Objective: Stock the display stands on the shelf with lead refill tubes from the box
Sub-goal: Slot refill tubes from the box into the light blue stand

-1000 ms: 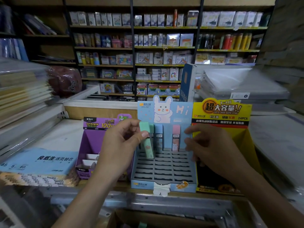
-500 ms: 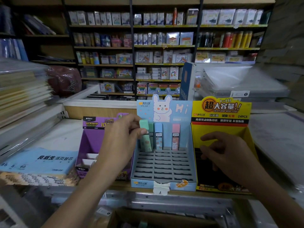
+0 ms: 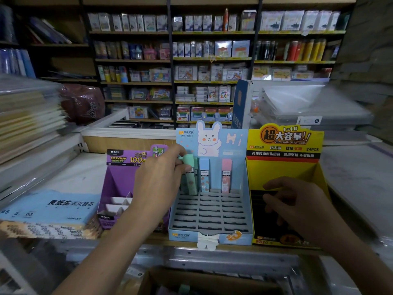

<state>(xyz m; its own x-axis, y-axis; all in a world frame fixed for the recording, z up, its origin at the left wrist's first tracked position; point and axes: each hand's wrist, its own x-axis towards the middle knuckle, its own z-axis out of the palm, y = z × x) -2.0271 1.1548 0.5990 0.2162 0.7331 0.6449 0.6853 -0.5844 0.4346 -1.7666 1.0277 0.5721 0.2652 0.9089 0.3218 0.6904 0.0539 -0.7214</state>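
Note:
A light-blue rabbit display stand (image 3: 212, 211) sits on the shelf edge, with a grid of slots. In its back row stand a blue refill tube (image 3: 204, 175) and a pink refill tube (image 3: 226, 175). My left hand (image 3: 158, 184) pinches a mint-green refill tube (image 3: 190, 173) by its top, upright at the back-left slots beside another green tube. My right hand (image 3: 297, 205) hovers with loosely curled fingers, holding nothing, over the yellow display stand (image 3: 285, 167). The cardboard box (image 3: 191, 282) lies below the shelf at the bottom edge.
A purple display stand (image 3: 121, 184) stands left of the blue one. A pack of loose-leaf paper (image 3: 49, 207) lies further left. Stacked notebooks (image 3: 27, 116) rise at far left, clear folders (image 3: 297, 103) at back right. Stocked shelves (image 3: 212, 60) fill the background.
My left hand has carried the green tube up and back into the stand's back-left corner. My right hand has drawn away from the blue stand, down and right over the yellow stand.

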